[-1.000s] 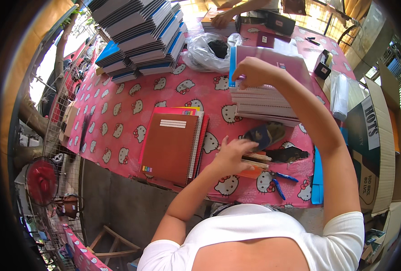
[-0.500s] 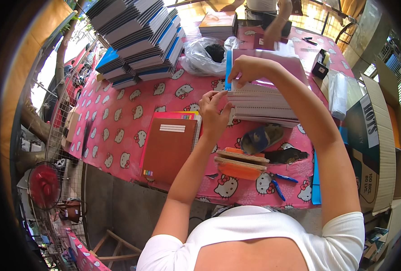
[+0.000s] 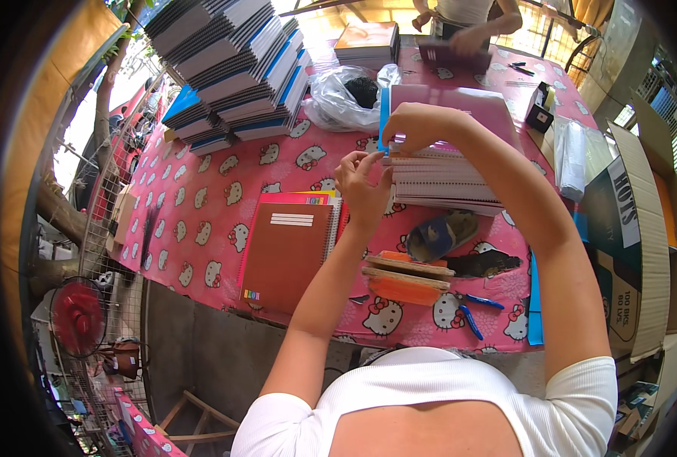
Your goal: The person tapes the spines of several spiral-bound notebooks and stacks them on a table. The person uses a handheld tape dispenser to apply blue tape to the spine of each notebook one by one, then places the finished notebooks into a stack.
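Note:
A pile of spiral notebooks (image 3: pixel 452 186) lies at the middle right of the table, a purple-pink cover on top and a blue strip (image 3: pixel 385 114) along its left edge. Bent over the pile's left corner is my right hand (image 3: pixel 424 128), fingers closed in a pinch; what sits in them is hidden. My left hand (image 3: pixel 363 186) meets the same corner from below, index fingertip touching beside the blue strip, thumb apart from it. To the left of my left forearm, a brown notebook (image 3: pixel 289 247) rests on pink and yellow ones.
Tall notebook stacks (image 3: pixel 232 68) stand far left, beside a plastic bag (image 3: pixel 327 99). Nearer me lie a dark slipper-like object (image 3: pixel 443 232), orange-sided blocks (image 3: pixel 407 278) and blue pliers (image 3: pixel 472 321). Cardboard boxes (image 3: pixel 643 251) stand right. Across the table, a person handles a dark notebook (image 3: pixel 452 59).
My right hand has dropped slightly toward the corner and its fingers have curled in. My left hand barely moved. The person opposite has shifted the dark notebook away from the pile.

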Motion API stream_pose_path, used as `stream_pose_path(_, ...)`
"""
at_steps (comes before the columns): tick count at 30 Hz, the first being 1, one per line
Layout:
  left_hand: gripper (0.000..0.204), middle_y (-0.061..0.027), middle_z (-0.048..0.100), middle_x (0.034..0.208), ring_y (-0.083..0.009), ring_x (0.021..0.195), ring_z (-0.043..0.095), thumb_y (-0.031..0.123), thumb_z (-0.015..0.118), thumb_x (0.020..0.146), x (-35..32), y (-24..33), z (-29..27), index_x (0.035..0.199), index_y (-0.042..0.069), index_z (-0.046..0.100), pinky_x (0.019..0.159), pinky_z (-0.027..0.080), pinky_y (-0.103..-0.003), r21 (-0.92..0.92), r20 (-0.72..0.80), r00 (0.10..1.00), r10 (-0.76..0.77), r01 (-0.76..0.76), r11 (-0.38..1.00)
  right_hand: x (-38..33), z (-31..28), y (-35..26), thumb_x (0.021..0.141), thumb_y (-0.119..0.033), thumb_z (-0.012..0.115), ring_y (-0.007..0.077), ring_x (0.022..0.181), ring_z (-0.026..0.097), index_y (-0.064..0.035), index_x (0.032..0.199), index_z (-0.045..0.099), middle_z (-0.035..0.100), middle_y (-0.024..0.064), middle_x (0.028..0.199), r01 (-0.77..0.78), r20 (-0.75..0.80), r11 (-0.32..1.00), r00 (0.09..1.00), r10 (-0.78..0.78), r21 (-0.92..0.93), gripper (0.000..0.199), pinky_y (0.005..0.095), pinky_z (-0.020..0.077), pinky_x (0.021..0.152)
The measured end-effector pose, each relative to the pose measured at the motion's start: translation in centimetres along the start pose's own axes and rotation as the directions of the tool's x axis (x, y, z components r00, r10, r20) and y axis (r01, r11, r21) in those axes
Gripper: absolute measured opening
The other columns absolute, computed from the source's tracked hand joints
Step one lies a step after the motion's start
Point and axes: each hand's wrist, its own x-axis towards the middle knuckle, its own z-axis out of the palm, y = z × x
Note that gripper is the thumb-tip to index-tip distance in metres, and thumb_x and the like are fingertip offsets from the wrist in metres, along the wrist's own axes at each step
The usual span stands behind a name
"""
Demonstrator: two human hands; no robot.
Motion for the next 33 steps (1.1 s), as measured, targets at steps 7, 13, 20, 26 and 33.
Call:
stream_pose_path(7, 0.035, -0.0052, 0.053, 0.109, -0.0272, 0.107, 0.046, 0.017, 0.082, 0.067, 0.5, 0.3, 0.0, 0.100, 0.015, 0.071, 0.094, 0.031, -0.042, 0.070, -0.052, 0.995, 0.082, -0.079, 0.994, -0.9, 0.5, -3.6, 0.075, -0.021, 0.069, 0.0359, 0.087, 0.067, -0.0067, 0.087, 0.067, 0.067, 0.0176, 0.087, -0.111, -0.114, 0.993, 0.987, 0.116, 0.050, 0.018, 0.0462, 0.0527, 0.071)
stream_pose_path(13, 0.022, -0.0035, 0.054, 0.111, -0.0258, 0.111, 0.043, 0.020, 0.078, 0.071, 1.9, 1.4, 0.5, 0.092, 0.020, 0.073, 0.097, 0.023, -0.049, 0.137, 0.058, 0.973, 0.225, -0.231, 0.963, -2.6, -2.0, -1.5, 0.085, -0.012, 0.057, 0.0368, 0.085, 0.063, -0.0008, 0.100, 0.062, 0.062, 0.0177, 0.089, -0.136, -0.222, 0.986, 0.968, 0.114, -0.091, 0.019, 0.0428, 0.0512, 0.077)
stream_pose_path(20, 0.006, -0.0043, 0.055, 0.114, -0.0284, 0.119, 0.041, 0.018, 0.067, 0.080, 4.1, 1.1, 0.2, 0.081, 0.022, 0.072, 0.103, 0.016, -0.053, 0.200, 0.042, 0.914, 0.403, -0.403, 0.893, -4.9, -1.5, -2.5, 0.083, -0.005, 0.056, 0.0379, 0.092, 0.063, -0.0057, 0.114, 0.059, 0.064, 0.0178, 0.104, -0.071, -0.450, 0.997, 0.892, 0.050, -0.028, 0.031, 0.0424, 0.0509, 0.080)
stream_pose_path(26, 0.007, -0.0072, 0.056, 0.118, -0.0351, 0.119, 0.048, 0.007, 0.060, 0.084, 5.2, 2.7, -1.5, 0.090, 0.010, 0.058, 0.109, 0.020, -0.057, -0.159, -0.182, 0.826, 0.533, -0.560, 0.813, -7.7, -9.8, 0.0, 0.086, -0.004, 0.054, 0.0387, 0.090, 0.066, -0.0182, 0.129, 0.046, 0.067, 0.0184, 0.102, -0.487, -0.794, 0.863, 0.575, 0.199, -0.136, 0.046, 0.0464, 0.0545, 0.074)
stream_pose_path(33, 0.016, -0.0096, 0.054, 0.086, -0.0199, 0.072, 0.055, 0.007, 0.044, 0.098, 5.6, 1.1, -12.3, 0.086, 0.000, 0.051, 0.066, 0.048, -0.033, -0.057, -0.505, 0.748, 0.429, -0.526, 0.849, -9.0, -3.6, 0.4, 0.085, -0.005, 0.057, 0.0373, 0.081, 0.067, -0.0118, 0.120, 0.049, 0.064, 0.0170, 0.108, -0.309, -0.763, 0.921, 0.646, 0.021, -0.236, 0.036, 0.0467, 0.0542, 0.066)
